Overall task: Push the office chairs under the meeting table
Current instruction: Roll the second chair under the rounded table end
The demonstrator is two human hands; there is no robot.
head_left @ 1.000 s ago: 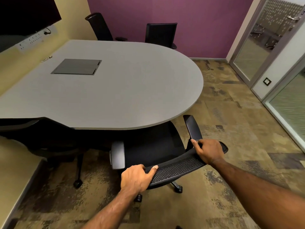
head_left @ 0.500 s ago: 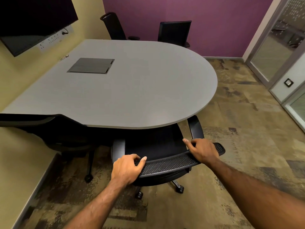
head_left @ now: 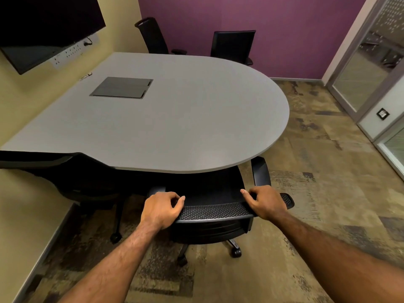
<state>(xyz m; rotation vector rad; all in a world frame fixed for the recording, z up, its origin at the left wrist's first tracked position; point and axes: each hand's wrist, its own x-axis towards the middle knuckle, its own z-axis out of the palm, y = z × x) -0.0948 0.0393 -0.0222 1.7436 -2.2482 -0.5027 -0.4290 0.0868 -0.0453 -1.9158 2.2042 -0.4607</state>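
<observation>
Both hands, left hand (head_left: 161,207) and right hand (head_left: 265,202), are gripping the chair's backrest (head_left: 215,212); its right armrest (head_left: 260,171) is risking jamming against the counter (head_left: 185,119) edge.

Office meeting room: conference table (head_left: 175,119), wall screen (head_left: 43,25).

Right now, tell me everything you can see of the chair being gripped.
The black office chair faces the meeting table, its seat mostly beneath the grey tabletop edge. The curved top of the backrest is perforated mesh; the left hand and right hand grip it near each end, fingers curled over. One padded armrest stands beside the table edge. Below, base legs with casters rest on the patterned floor.
</observation>
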